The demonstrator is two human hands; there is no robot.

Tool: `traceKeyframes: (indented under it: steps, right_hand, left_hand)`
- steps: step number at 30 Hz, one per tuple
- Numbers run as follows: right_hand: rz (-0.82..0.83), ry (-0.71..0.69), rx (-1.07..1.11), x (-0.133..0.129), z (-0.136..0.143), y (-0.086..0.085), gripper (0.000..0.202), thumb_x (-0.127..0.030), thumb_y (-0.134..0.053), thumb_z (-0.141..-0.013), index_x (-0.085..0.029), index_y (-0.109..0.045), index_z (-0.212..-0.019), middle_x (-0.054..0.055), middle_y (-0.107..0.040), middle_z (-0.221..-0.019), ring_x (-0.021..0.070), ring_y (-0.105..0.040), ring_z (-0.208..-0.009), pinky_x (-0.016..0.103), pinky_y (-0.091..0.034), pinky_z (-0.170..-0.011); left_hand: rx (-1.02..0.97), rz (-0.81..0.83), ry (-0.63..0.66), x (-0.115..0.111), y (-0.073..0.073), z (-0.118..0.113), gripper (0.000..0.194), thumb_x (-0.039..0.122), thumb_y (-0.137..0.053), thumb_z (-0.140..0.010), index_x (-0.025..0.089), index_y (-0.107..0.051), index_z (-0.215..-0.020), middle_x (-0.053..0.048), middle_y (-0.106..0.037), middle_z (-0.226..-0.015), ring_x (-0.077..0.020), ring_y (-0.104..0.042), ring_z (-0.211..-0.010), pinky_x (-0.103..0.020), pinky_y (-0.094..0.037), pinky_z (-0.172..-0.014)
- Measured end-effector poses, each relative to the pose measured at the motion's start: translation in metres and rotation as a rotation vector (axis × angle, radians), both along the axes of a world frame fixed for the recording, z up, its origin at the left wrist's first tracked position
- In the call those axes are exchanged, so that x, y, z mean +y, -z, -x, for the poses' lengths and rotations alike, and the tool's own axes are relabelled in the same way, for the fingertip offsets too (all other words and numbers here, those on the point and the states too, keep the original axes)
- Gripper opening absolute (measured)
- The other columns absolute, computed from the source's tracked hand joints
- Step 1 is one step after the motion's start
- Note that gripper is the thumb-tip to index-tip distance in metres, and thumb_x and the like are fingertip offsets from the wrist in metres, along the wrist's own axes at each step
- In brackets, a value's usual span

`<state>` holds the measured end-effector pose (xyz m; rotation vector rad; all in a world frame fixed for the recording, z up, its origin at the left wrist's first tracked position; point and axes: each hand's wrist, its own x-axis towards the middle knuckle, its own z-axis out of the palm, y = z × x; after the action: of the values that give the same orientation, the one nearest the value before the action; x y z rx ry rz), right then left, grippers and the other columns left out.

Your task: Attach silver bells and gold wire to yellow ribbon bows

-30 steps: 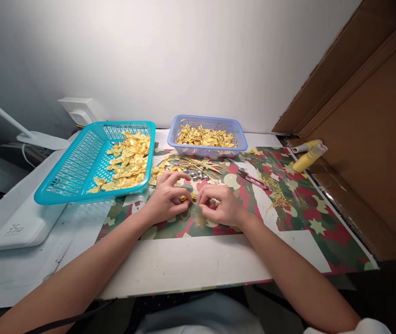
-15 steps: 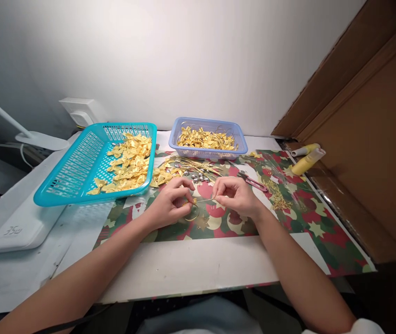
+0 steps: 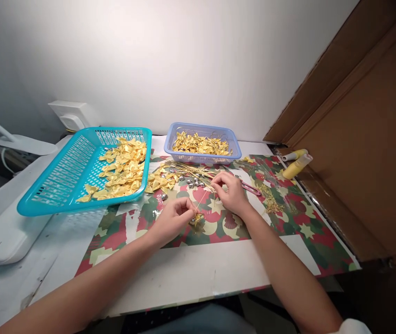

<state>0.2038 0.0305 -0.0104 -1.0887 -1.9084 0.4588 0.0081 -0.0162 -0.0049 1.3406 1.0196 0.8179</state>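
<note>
My left hand (image 3: 176, 218) is closed in a pinch on a small gold bow (image 3: 197, 219), low over the patterned sheet. My right hand (image 3: 231, 191) pinches a thin gold cord (image 3: 203, 198), which slants down towards the left fingertips. Just behind the hands lie several silver bells (image 3: 194, 182) and a bundle of gold cords (image 3: 191, 170). Loose yellow bows (image 3: 161, 180) are heaped beside them. The pink-handled snips (image 3: 251, 188) rest right of my right hand, partly hidden by it.
A turquoise basket (image 3: 62, 171) of yellow bows stands left, a blue basket (image 3: 201, 160) of corded bows at the back. Gold scraps (image 3: 272, 202) and yellow tubes (image 3: 297, 167) lie right. A white power bank (image 3: 6, 239) and lamp base (image 3: 27, 144) are far left.
My right hand has drawn up and away from the left, and the cord now slants. A gold bow shows at my left fingertips, where a cord loop hung before. The whole view has shifted slightly.
</note>
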Motion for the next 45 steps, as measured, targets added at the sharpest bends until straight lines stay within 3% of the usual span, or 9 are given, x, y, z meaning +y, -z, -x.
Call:
traceKeyframes:
  steps: [5,10,14,18,27,30,33,38,45]
  right_hand:
    - [-0.108,0.084,-0.035,0.000,0.002,-0.001,0.016,-0.013,-0.047,-0.086,-0.021,-0.050,-0.072,0.005,-0.058,-0.076,0.0187,-0.055,-0.075,0.031,-0.043,-0.069]
    - [0.012,0.150,-0.151,0.011,-0.007,0.004,0.010,-0.018,-0.053,-0.084,-0.019,-0.057,-0.075,0.007,-0.064,-0.083,0.0213,-0.056,-0.084,0.035,-0.044,-0.080]
    - [0.143,0.416,-0.379,0.008,-0.041,0.001,0.030,-0.034,-0.065,-0.078,-0.018,-0.063,-0.103,0.012,-0.062,-0.114,0.0305,-0.049,-0.108,0.044,-0.040,-0.091]
    - [0.311,0.634,-0.598,-0.005,-0.069,-0.003,0.038,-0.049,-0.067,-0.073,-0.019,-0.066,-0.098,0.014,-0.059,-0.112,0.0372,-0.045,-0.112,0.050,-0.037,-0.091]
    - [0.385,0.656,-0.539,-0.002,-0.075,0.006,0.013,-0.031,-0.055,-0.082,-0.019,-0.059,-0.081,0.014,-0.061,-0.100,0.0330,-0.051,-0.105,0.047,-0.040,-0.087]
    - [0.386,0.571,-0.263,-0.006,-0.072,0.000,0.014,-0.032,-0.049,-0.086,-0.019,-0.054,-0.086,0.011,-0.061,-0.095,0.0274,-0.056,-0.095,0.042,-0.044,-0.084]
    - [0.442,0.304,0.056,-0.020,-0.060,-0.012,0.020,-0.039,-0.045,-0.090,-0.021,-0.050,-0.095,0.005,-0.059,-0.090,0.0189,-0.058,-0.078,0.033,-0.047,-0.073]
    - [0.682,-0.172,0.068,-0.048,-0.025,-0.027,0.016,-0.037,-0.049,-0.091,-0.021,-0.052,-0.096,-0.003,-0.048,-0.072,0.0104,-0.044,-0.057,0.023,-0.040,-0.053]
    - [0.723,-0.201,0.090,-0.053,-0.005,-0.023,0.007,-0.028,-0.052,-0.089,-0.021,-0.051,-0.088,-0.003,-0.049,-0.072,0.0092,-0.044,-0.055,0.022,-0.039,-0.048]
  left_hand:
    - [-0.037,0.033,-0.006,-0.001,0.002,0.001,0.017,0.024,-0.057,-0.073,0.017,-0.050,-0.059,-0.002,-0.065,-0.072,-0.0128,-0.057,-0.064,-0.022,-0.042,-0.055]
    - [-0.065,0.012,-0.080,-0.001,0.001,0.000,0.011,0.024,-0.059,-0.073,0.017,-0.054,-0.065,-0.004,-0.068,-0.078,-0.0146,-0.060,-0.069,-0.024,-0.044,-0.058]
    - [-0.071,-0.002,-0.171,-0.001,0.002,-0.001,0.012,0.027,-0.062,-0.072,0.018,-0.057,-0.077,-0.004,-0.069,-0.079,-0.0172,-0.064,-0.075,-0.025,-0.046,-0.061]
    - [-0.155,-0.016,-0.169,-0.001,0.005,-0.001,0.019,0.027,-0.065,-0.073,0.020,-0.048,-0.078,-0.003,-0.069,-0.077,-0.0180,-0.066,-0.080,-0.024,-0.046,-0.062]
    - [0.008,-0.170,-0.067,-0.003,0.000,0.004,0.018,0.029,-0.062,-0.078,0.019,-0.075,-0.086,-0.007,-0.072,-0.092,-0.0202,-0.066,-0.085,-0.029,-0.054,-0.068]
    - [-0.012,-0.185,-0.042,-0.003,-0.001,0.006,0.024,0.029,-0.066,-0.076,0.021,-0.075,-0.097,-0.009,-0.071,-0.104,-0.0228,-0.065,-0.097,-0.031,-0.057,-0.076]
    - [-0.031,-0.150,-0.033,-0.002,0.001,0.006,0.029,0.029,-0.068,-0.075,0.022,-0.073,-0.104,-0.009,-0.069,-0.113,-0.0229,-0.064,-0.101,-0.030,-0.058,-0.077]
    - [-0.057,-0.080,-0.041,-0.001,0.002,0.005,0.035,0.029,-0.071,-0.075,0.023,-0.072,-0.109,-0.008,-0.067,-0.119,-0.0253,-0.063,-0.107,-0.032,-0.058,-0.080]
    - [-0.123,-0.003,-0.037,-0.001,0.001,0.004,0.036,0.029,-0.074,-0.072,0.025,-0.072,-0.108,-0.008,-0.066,-0.119,-0.0253,-0.065,-0.100,-0.031,-0.060,-0.071]
